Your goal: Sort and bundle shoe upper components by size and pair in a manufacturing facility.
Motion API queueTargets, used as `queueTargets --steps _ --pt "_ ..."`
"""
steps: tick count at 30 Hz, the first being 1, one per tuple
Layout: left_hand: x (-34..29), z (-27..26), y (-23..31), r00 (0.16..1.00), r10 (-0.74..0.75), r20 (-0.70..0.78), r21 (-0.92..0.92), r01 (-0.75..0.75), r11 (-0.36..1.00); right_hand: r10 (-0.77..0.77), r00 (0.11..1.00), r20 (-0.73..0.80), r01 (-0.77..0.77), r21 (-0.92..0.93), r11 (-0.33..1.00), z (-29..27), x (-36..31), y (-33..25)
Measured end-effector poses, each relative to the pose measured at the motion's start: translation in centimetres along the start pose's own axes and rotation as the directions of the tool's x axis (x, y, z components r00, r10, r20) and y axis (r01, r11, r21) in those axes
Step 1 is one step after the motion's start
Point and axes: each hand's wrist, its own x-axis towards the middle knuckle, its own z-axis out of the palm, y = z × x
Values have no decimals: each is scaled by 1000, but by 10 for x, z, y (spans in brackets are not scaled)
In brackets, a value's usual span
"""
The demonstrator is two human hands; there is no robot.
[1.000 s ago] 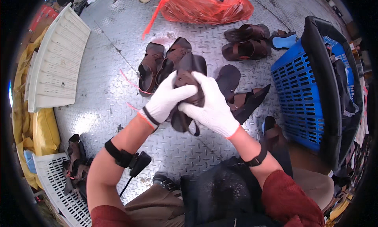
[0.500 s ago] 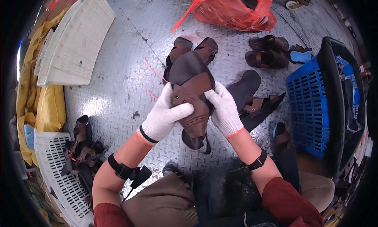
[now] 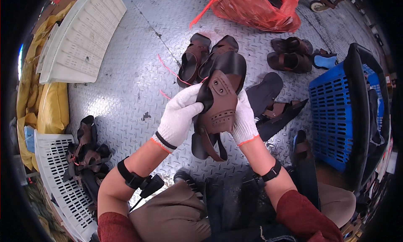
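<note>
Both my hands wear white knit gloves and hold up one brown sandal (image 3: 218,107) with a perforated leather upper and a dark sole. My left hand (image 3: 178,118) grips its left side, thumb across the strap. My right hand (image 3: 243,122) holds its right side from behind, mostly hidden by the sandal. A loose strap hangs from the sandal's lower end. On the floor just beyond lie a pair of dark brown sandals (image 3: 201,59) and a sole with straps (image 3: 273,105).
Metal tread-plate floor (image 3: 121,95). A blue plastic crate (image 3: 336,112) stands at right, a red plastic bag (image 3: 260,9) at the top, another sandal pair (image 3: 291,53) beside it. White trays (image 3: 79,36) lie upper left; a white crate (image 3: 54,170) with sandals is lower left.
I have raised the sandal closer to the camera and turned its upper toward me. My left thumb has shifted onto the strap; the view has tilted slightly.
</note>
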Motion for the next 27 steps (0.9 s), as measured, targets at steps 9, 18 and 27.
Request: queueTargets --steps 9,18,27 --pt "8 -7 -7 998 -38 47 -232 48 972 80 991 108 -94 139 986 -8 4 -3" --pt "8 -18 -9 996 -46 -76 -238 27 971 119 937 327 -169 130 977 -19 7 -22" --pt "1 -19 -8 991 -31 -129 -233 0 972 127 899 418 -209 157 965 -15 4 -23"
